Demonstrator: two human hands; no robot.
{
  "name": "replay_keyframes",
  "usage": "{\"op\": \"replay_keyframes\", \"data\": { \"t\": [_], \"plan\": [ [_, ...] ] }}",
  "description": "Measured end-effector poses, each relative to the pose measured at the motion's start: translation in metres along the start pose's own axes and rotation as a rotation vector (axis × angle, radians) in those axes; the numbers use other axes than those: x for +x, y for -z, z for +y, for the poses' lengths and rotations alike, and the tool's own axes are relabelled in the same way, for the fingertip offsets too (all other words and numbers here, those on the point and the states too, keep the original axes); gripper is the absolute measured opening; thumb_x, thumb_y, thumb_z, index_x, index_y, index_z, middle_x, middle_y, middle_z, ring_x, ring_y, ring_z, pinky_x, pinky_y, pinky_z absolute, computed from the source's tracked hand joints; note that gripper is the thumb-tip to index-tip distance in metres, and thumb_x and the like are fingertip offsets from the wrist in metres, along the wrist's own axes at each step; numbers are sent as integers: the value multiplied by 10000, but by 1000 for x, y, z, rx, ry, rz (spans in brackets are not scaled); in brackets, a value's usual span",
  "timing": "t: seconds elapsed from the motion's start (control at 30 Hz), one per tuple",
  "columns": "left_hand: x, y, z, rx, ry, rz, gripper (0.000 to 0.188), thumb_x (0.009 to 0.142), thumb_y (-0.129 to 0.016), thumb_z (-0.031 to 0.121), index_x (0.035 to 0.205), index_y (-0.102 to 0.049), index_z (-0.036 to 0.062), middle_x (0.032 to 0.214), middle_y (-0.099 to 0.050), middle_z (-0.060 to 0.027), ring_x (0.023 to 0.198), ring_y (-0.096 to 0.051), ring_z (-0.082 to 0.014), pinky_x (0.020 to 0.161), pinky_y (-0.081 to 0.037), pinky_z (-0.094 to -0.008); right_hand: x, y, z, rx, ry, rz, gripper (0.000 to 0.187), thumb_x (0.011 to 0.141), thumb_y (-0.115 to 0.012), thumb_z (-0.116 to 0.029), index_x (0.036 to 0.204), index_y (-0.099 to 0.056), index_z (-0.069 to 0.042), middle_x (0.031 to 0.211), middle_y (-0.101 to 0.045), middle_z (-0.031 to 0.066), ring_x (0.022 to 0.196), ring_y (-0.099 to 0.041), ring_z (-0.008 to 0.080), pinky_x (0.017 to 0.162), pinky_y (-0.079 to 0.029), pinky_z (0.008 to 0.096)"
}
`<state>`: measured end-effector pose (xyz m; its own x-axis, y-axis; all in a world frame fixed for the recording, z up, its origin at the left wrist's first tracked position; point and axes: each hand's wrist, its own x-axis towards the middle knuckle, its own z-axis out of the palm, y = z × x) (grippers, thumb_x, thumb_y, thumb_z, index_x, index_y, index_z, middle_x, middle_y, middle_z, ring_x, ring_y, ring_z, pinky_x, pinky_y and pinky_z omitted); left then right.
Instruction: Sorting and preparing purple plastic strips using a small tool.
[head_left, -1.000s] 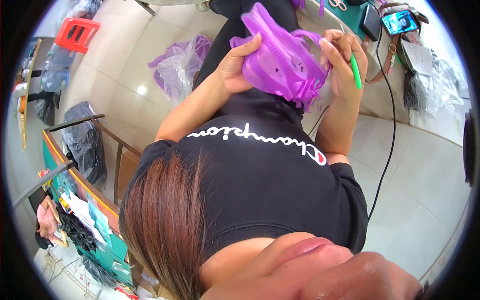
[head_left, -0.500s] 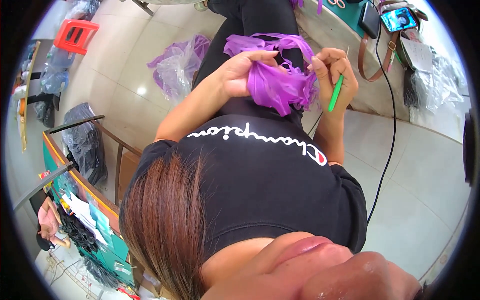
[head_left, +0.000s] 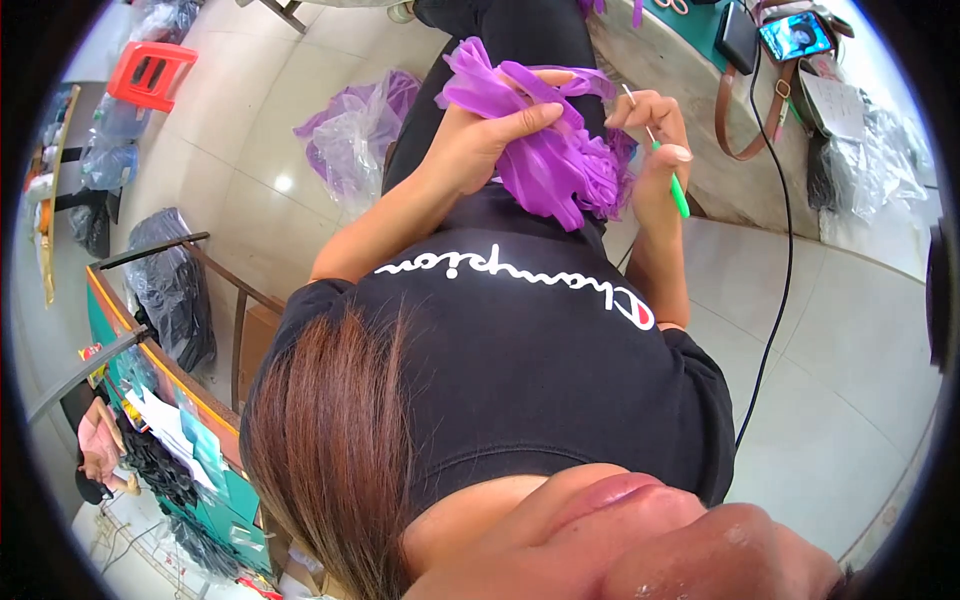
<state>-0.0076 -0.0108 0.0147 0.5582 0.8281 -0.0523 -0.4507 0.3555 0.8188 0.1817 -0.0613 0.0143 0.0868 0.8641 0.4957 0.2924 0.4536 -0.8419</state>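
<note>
A bundle of thin, shiny purple fabric strips (head_left: 562,172) hangs in front of my lap. My left hand (head_left: 482,140) grips it, thumb laid over the top and some strips rising past the fingers. Just right of the bundle, my right hand (head_left: 662,140) is closed on a slim tool with a green handle (head_left: 680,194) and a thin metal shaft. The shaft points up and to the left, toward the fabric; the exact shape of its tip is too small to tell.
At the upper right, a table (head_left: 690,110) bears a black case (head_left: 737,38), a lit phone (head_left: 797,37) and a brown strap (head_left: 728,125). A black cable (head_left: 787,260) runs down on the right. Purple fabric in clear plastic (head_left: 355,135) lies on the floor; a red stool (head_left: 152,75) stands farther left.
My left hand has turned over, its thumb now on top of the fabric, and strips have risen with it. In my right hand the tool has tilted, its shaft swinging left.
</note>
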Motion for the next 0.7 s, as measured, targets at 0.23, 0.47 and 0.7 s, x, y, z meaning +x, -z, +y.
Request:
{"op": "replay_keyframes", "data": {
  "t": [0.23, 0.47, 0.7],
  "plan": [
    [-3, -2, 3, 162, -144, -2, 343, 867, -634, 84, 1189, -574, -20, 852, -647, -61, 792, -617, -117, 732, -485, -235, 0, -23, -16, 51, 137, -176, 713, 923, -319, -612, 637, -493, 17, 672, -505, 103, 620, -509, 190, 568, -388, 287],
    [-4, -2, 5, 143, -131, 24, 292, 895, -597, 93, 1155, -587, -39, 794, -651, -71, 757, -624, -125, 709, -491, -232, -1, -23, -10, 21, 119, -201, 671, 940, -343, -566, 653, -502, 19, 684, -511, 102, 629, -513, 186, 579, -390, 281],
    [-2, -1, 3, 162, -149, 43, 240, 887, -601, 79, 1090, -617, -48, 732, -653, -73, 706, -624, -113, 694, -489, -233, 1, -22, -10, -6, 174, -243, 639, 953, -358, -517, 652, -514, 24, 681, -516, 104, 626, -519, 186, 568, -393, 285]
  ]
}}
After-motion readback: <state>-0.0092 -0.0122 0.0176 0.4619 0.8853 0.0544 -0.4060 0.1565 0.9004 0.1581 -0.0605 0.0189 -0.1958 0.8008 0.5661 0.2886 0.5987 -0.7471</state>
